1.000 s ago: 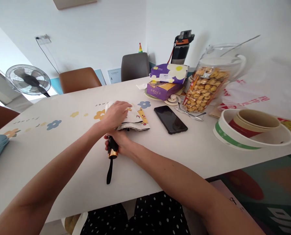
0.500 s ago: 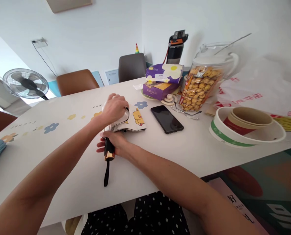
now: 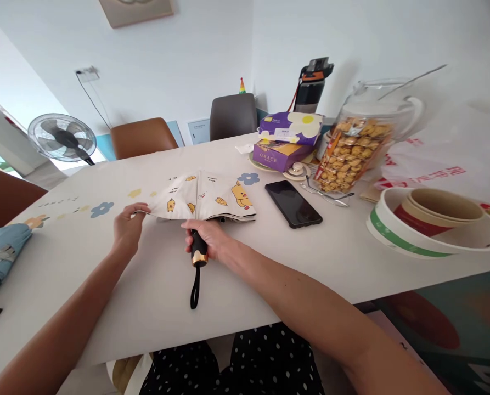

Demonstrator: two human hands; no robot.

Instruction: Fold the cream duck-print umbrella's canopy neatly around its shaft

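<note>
A white folding umbrella (image 3: 212,192) printed with yellow ducks lies on the table in front of me, its cloth loosely folded and partly spread to both sides. My right hand (image 3: 207,237) is wrapped round the umbrella at the top of its black handle, which has a gold end and a black wrist strap hanging toward me. Out to the left, my left hand (image 3: 128,225) pinches the edge of one fold of the cloth and holds it stretched sideways. The fingertips of my right hand partly hide the shaft.
Right of the umbrella lies a black phone (image 3: 294,203), with glasses (image 3: 329,195) behind it. Farther right stand a jar of snacks (image 3: 354,153) and a white-green paper bowl (image 3: 409,236). A blue folded umbrella (image 3: 4,255) lies at the left; tissue packs (image 3: 289,127) sit behind.
My left hand has moved from over the folded cloth out to the left, drawing a fold of it open. My right hand stays on the handle. The view has shifted slightly.
</note>
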